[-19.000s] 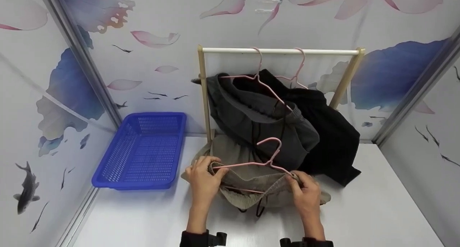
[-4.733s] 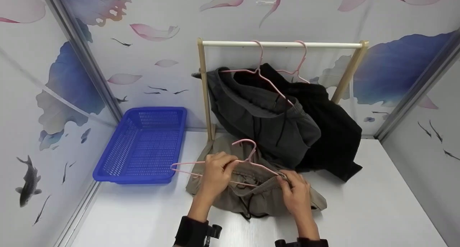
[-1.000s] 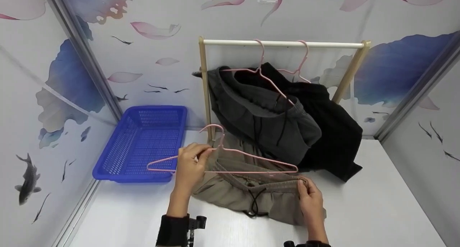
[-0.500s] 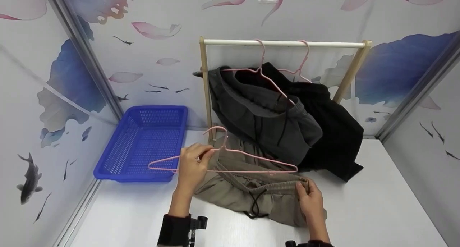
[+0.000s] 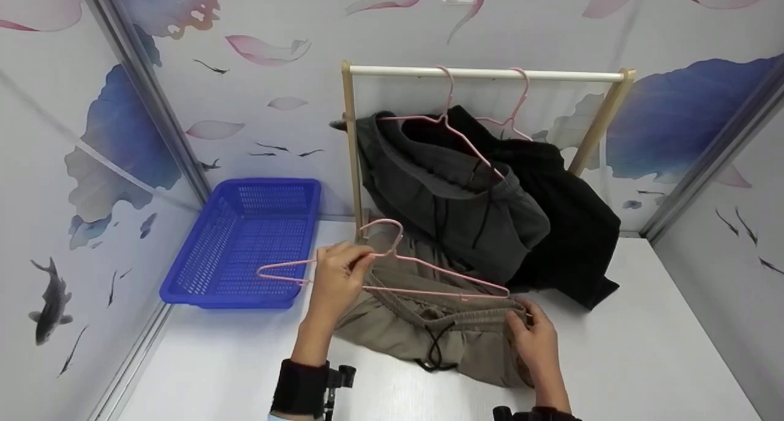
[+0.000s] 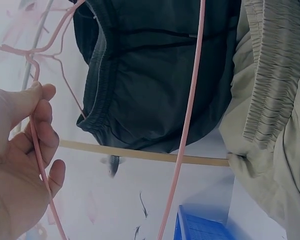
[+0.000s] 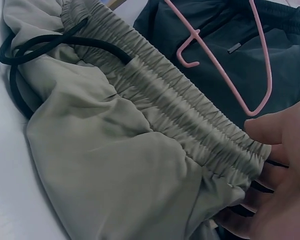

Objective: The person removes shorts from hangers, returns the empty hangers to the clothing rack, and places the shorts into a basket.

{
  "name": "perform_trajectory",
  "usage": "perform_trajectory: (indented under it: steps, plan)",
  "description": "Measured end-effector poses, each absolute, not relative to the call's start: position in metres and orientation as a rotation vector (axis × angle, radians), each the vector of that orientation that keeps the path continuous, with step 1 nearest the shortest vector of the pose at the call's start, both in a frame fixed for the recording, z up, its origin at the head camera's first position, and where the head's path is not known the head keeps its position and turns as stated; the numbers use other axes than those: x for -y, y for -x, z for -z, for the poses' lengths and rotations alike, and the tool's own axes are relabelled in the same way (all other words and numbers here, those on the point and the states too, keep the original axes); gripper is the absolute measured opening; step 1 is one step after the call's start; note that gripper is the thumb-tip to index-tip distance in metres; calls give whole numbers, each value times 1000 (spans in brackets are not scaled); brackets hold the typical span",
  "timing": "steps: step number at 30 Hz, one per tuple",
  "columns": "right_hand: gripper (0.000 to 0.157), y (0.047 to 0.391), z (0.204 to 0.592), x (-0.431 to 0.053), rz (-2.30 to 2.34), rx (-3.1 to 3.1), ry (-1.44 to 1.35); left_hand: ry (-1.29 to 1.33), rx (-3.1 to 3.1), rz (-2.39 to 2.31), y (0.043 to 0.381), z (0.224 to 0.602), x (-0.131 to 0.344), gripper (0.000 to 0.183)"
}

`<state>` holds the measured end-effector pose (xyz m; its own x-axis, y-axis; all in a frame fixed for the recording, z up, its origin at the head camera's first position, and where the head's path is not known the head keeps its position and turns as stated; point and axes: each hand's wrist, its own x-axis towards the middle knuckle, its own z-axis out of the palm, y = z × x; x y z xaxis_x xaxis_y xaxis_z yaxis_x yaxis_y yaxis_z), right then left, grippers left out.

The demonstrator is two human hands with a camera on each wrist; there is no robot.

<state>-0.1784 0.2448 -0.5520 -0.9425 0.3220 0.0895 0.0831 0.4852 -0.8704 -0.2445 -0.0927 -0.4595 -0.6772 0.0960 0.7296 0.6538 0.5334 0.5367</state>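
My left hand pinches a pink clothes hanger near its neck, thumb against fingers. The hanger's left end overlaps the basket in the head view. A pair of khaki elastic-waist pants with a black drawstring lies below the hanger. My right hand grips the right end of their waistband, thumb on the outside and fingers behind. The hanger's right tip is close to that thumb, just above the waistband, as the right wrist view shows.
Behind stands a rack with a white rail and wooden posts. Dark grey pants and a black garment hang there on pink hangers. A blue perforated basket sits at the left on the white table, between patterned walls.
Earlier the hanger sat inside the khaki waistband with both hands there; my left hand has drawn it out leftward. In the last half second it shifts slightly right and its right end dips.
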Motion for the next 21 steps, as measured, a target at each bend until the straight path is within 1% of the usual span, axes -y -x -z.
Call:
perform_trajectory:
  steps: [6, 13, 16, 21]
  plan:
    - [35, 176, 543, -246, -1432, 2488, 321, 645, 2155, 1128, 243, 454, 89, 8]
    - [28, 173, 534, -246, -1380, 2435, 216, 718, 2116, 1087, 245, 456, 83, 6]
    - [28, 174, 532, -246, -1432, 2395, 165, 743, 2106, 1082, 246, 456, 79, 2]
    - [29, 174, 533, -245, -1515, 2387, 100, 795, 2099, 1072, 248, 454, 74, 6]
